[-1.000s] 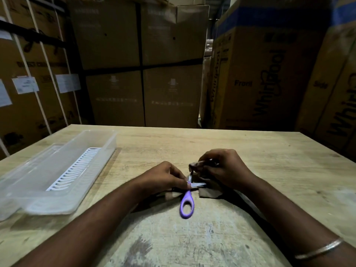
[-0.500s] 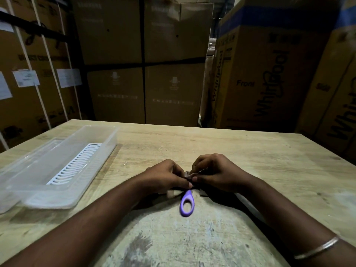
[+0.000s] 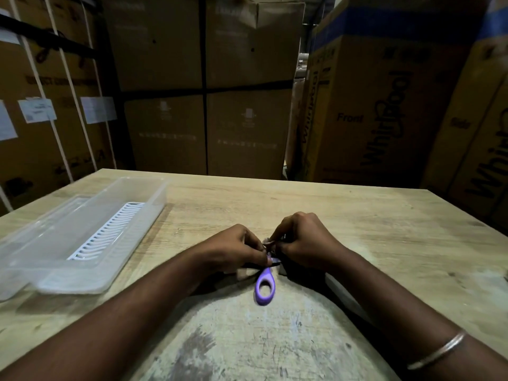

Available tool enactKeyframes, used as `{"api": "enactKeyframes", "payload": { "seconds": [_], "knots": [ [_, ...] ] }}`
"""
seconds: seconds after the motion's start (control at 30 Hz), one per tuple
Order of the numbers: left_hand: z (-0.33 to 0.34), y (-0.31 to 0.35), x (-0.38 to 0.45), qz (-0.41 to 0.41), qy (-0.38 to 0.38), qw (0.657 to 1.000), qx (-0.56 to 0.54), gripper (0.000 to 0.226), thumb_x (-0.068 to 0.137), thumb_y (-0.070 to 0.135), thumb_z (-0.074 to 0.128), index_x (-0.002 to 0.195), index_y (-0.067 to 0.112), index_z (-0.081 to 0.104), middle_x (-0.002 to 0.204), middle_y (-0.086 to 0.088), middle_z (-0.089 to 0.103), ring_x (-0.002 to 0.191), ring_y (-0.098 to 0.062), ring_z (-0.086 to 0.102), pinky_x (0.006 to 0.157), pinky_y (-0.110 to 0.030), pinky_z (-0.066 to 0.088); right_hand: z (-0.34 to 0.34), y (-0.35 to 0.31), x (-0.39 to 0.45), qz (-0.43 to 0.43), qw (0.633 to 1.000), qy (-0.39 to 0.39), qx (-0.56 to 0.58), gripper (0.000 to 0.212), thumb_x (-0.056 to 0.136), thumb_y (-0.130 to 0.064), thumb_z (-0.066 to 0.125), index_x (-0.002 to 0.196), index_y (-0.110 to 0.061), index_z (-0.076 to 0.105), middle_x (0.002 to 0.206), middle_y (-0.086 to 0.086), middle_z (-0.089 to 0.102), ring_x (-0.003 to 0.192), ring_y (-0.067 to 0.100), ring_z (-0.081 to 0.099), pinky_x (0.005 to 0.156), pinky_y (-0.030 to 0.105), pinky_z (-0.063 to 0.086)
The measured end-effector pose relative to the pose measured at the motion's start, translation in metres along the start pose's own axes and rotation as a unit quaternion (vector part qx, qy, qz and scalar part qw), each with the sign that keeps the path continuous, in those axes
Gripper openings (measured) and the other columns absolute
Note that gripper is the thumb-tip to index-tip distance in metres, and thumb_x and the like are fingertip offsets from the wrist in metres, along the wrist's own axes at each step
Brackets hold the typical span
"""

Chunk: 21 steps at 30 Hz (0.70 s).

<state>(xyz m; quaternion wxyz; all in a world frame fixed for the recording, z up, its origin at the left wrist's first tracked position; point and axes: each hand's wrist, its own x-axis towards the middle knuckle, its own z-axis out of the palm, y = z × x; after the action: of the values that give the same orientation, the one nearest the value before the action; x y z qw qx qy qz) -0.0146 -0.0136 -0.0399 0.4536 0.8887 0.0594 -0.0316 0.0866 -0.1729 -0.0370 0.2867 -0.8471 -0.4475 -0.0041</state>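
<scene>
Scuffed wooden table (image 3: 357,215): left hand (image 3: 233,251) pinches purple loop-handled plastic tool (image 3: 266,274), apparently steadying it; right hand (image 3: 305,240) pinches its head.

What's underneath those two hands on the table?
A purple loop handle pokes out, pinched by the left hand; a small pale piece shows beneath the right hand on the wooden table. Curled fingers cover the tool's other end, so its kind is hidden.

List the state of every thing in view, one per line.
Purple-handled tool: pinched at its top, loop free.
Left hand: pinching the tool.
Right hand: pinching the tool's top.
Clear tray: upright, open, holding a white slotted insert.
Cardboard boxes: closed, stacked.
</scene>
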Motion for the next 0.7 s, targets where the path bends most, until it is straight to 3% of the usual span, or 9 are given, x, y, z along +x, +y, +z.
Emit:
{"api": "enactKeyframes", "payload": {
  "seconds": [0.2,0.4,0.7],
  "knots": [
    [0.0016,-0.0002,0.0011,-0.016,0.01,1.0,-0.021,0.009,0.08,0.02,0.078,0.073,0.016,0.079,0.059,0.005,0.067,0.055,-0.007,0.056,0.057,-0.023,0.041,0.0037,0.0031,-0.0026,0.027,0.999,0.03,0.031,0.012,0.08,-0.02,0.075,0.091,-0.023,0.08,0.086,-0.003,0.077,0.074,0.001,0.065,0.066,0.019,0.052],
    [0.0009,-0.0001,0.0019,-0.016,0.014,1.0,-0.02,0.009,0.08,0.018,0.078,0.077,0.009,0.079,0.061,-0.001,0.063,0.054,-0.009,0.053,0.054,-0.021,0.037,-0.0017,0.0061,-0.0026,0.039,0.993,-0.046,0.097,0.011,0.075,-0.022,0.079,0.084,-0.029,0.08,0.079,-0.005,0.076,0.078,0.004,0.068,0.07,0.031,0.058],
    [-0.0019,-0.0028,0.0018,0.003,-0.019,1.0,-0.014,0.008,0.084,0.021,0.077,0.076,0.019,0.079,0.064,0.007,0.069,0.062,-0.006,0.059,0.064,-0.025,0.042,-0.0008,0.0043,0.0012,0.081,0.988,-0.036,0.128,0.014,0.074,-0.019,0.08,0.075,-0.033,0.079,0.076,-0.001,0.077,0.08,0.015,0.071,0.073,0.041,0.059]
  ]
}}
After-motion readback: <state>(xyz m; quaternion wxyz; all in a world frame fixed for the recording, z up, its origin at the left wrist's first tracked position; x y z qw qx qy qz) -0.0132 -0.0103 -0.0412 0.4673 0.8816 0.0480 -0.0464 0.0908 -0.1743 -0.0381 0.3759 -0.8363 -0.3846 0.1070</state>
